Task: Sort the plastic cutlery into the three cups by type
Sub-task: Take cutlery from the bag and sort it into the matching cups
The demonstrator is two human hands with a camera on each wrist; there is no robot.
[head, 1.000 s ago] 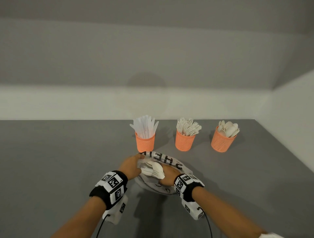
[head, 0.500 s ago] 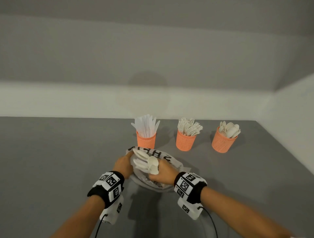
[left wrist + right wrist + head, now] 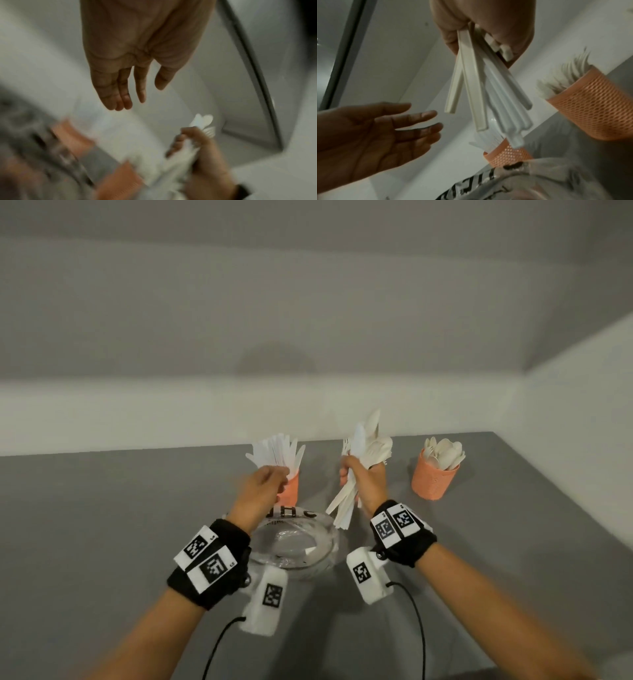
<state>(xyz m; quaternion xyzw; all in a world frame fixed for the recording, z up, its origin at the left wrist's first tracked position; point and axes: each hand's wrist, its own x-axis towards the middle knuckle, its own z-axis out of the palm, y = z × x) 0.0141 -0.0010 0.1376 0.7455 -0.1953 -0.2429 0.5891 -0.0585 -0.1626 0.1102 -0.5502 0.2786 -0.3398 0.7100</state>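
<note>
My right hand (image 3: pixel 358 475) grips a mixed bundle of white cutlery (image 3: pixel 368 440), raised upright above the table; spoon bowls and fork tines fan out on top and the handles (image 3: pixel 479 94) hang below the fist. My left hand (image 3: pixel 272 479) hovers open and holds nothing, its fingers (image 3: pixel 123 88) straight, just left of the bundle. Three orange mesh cups stand in a row behind. The knife cup (image 3: pixel 290 487) is partly hidden by the left hand. The fork cup (image 3: pixel 597 108) is hidden behind the right hand in the head view. The spoon cup (image 3: pixel 433 477) stands at the right.
A crumpled clear plastic bag (image 3: pixel 294 542) with black lettering lies on the grey table (image 3: pixel 102 525) under and between my wrists. A white wall runs behind the cups and along the table's right edge.
The right hand lifted the cutlery bundle up out of the bag, turning it upright in front of the fork cup. The left hand let go, rose and opened.
</note>
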